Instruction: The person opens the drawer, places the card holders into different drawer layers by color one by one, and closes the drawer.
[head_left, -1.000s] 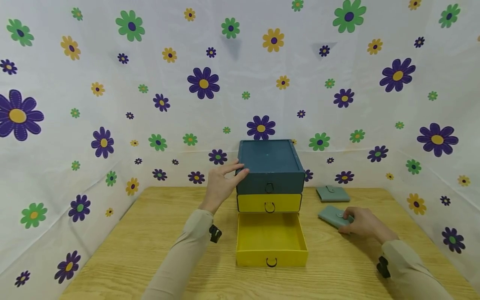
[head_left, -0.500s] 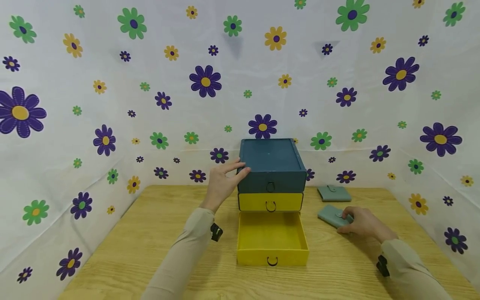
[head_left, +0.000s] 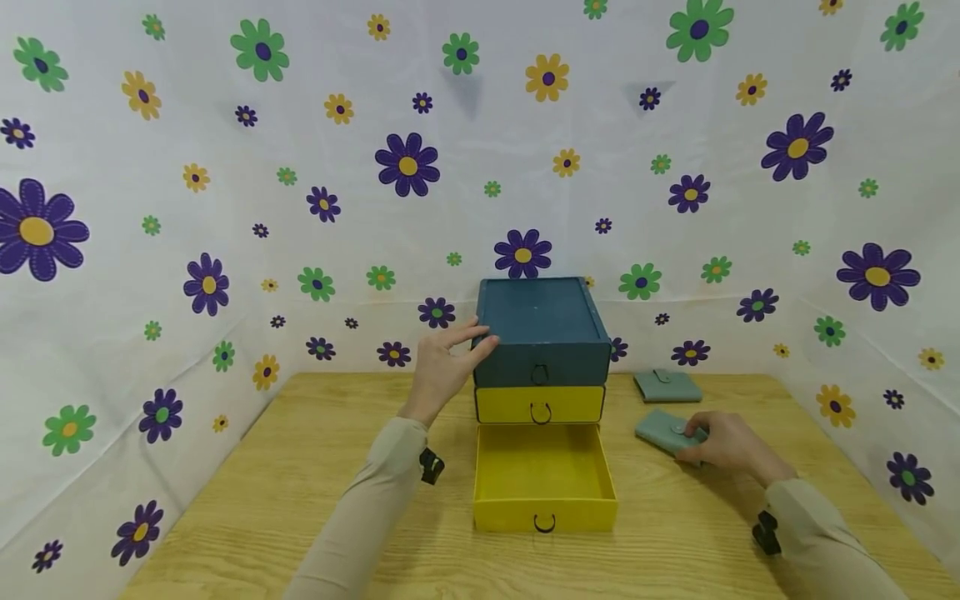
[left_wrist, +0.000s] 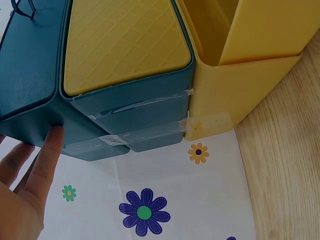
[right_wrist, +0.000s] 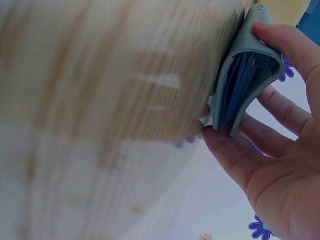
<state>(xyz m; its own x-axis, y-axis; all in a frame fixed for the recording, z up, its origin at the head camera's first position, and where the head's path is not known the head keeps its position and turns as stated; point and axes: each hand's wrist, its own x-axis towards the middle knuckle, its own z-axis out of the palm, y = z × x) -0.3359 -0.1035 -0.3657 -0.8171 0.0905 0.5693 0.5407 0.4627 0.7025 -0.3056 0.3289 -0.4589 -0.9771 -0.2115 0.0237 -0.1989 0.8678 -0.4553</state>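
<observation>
A stacked drawer box (head_left: 542, 312) stands on the table, blue at the top with yellow fronts below. Its bottom yellow drawer (head_left: 543, 515) is pulled out with nothing in it. My left hand (head_left: 441, 371) touches the box's upper left side with extended fingers (left_wrist: 47, 160). To the right of the box, my right hand (head_left: 731, 446) pinches the near end of a pale green wallet (head_left: 663, 429) on the table. In the right wrist view the wallet (right_wrist: 250, 52) shows card sleeves at its end, between thumb and fingers. A second green wallet (head_left: 667, 387) lies behind it.
The wooden table (head_left: 337, 500) extends on both sides of the box. A white cloth (head_left: 322, 150) printed with flowers hangs behind and along both sides. The middle yellow drawer (head_left: 540, 405) and top blue drawer (head_left: 577, 365) are closed.
The head view shifts very slightly. Both hands, the wallets and the pulled-out drawer stay in place.
</observation>
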